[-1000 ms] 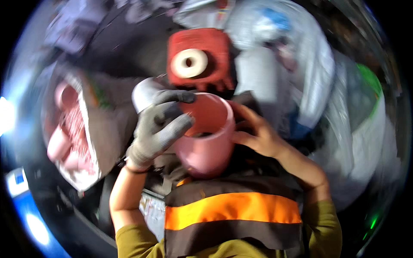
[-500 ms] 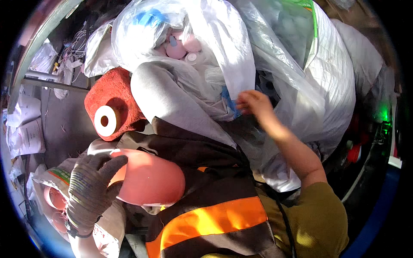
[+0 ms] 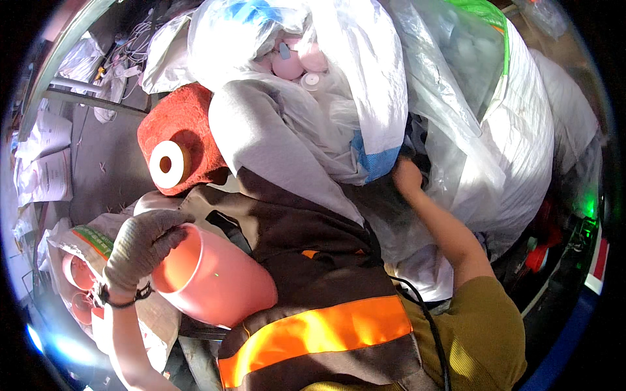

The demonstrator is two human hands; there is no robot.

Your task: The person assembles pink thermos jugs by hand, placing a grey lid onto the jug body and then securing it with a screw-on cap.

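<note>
My left hand point(image 3: 145, 247), in a grey knitted glove, is closed on the rim of a pink plastic pot point(image 3: 238, 283). The pot lies tilted over my lap, its open mouth turned up towards the glove. My bare right hand point(image 3: 407, 174) reaches into a dark gap beside the blue-and-white edge of a woven sack point(image 3: 381, 159); its fingers are hidden there. Inside that plastic-lined sack are pink rounded pieces point(image 3: 287, 65) and a small white disc-like part point(image 3: 312, 81).
A roll of tape point(image 3: 171, 167) rests against a red fabric-covered seat or pad point(image 3: 176, 117) at the left. Below it stands a bag point(image 3: 81, 238) with more pink pots. A large white sack point(image 3: 521, 150) with clear plastic fills the right, and a metal frame point(image 3: 98, 98) stands far left.
My left hand has turned the pot so that its open mouth now shows. My right hand has gone from beside the sack's edge into the dark gap. The whole view has shifted slightly.
</note>
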